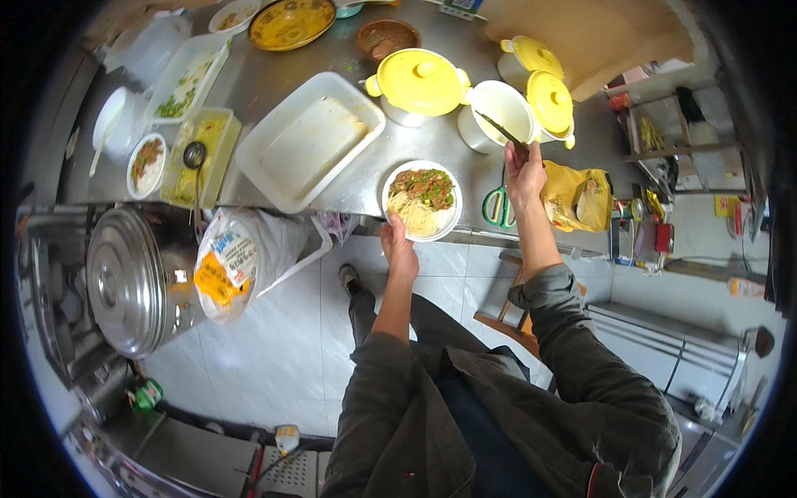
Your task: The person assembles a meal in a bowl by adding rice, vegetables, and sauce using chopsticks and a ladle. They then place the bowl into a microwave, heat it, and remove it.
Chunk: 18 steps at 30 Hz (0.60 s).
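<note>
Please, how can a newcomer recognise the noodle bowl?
Find the steel counter, then its large rectangular tub. Right of it, at the counter's front edge, the left hand holds a round white bowl. Unlike its neighbours, it contains pale noodles beside brown-green topping.

One noodle bowl [452, 221], three yellow lids [424, 81]

Near end of the dark utensil [500, 129] hidden in the right hand [526, 176]

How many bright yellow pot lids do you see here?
3. The left lid tops a pot left of the open white pot; the far lid and near lid are to the open pot's right, one beyond the other. Others may be hidden.
</note>
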Each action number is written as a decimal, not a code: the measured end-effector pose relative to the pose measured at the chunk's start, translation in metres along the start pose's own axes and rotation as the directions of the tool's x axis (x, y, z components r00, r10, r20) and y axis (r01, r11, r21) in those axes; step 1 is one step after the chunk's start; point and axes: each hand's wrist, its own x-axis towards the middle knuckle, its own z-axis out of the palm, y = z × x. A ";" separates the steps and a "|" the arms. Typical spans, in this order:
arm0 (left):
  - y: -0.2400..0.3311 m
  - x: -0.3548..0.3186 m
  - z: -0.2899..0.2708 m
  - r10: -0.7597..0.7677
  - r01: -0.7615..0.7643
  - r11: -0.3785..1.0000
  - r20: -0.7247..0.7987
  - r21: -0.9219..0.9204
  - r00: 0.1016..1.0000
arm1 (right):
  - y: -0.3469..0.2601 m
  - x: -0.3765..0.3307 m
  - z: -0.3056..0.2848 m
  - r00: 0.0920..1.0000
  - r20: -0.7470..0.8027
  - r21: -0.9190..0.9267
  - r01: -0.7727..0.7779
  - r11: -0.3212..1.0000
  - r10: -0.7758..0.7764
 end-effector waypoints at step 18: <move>0.025 -0.044 -0.043 0.084 -0.093 0.995 0.188 0.043 0.979 | 0.092 -0.146 -0.011 0.631 0.480 -0.508 -0.367 0.779 0.610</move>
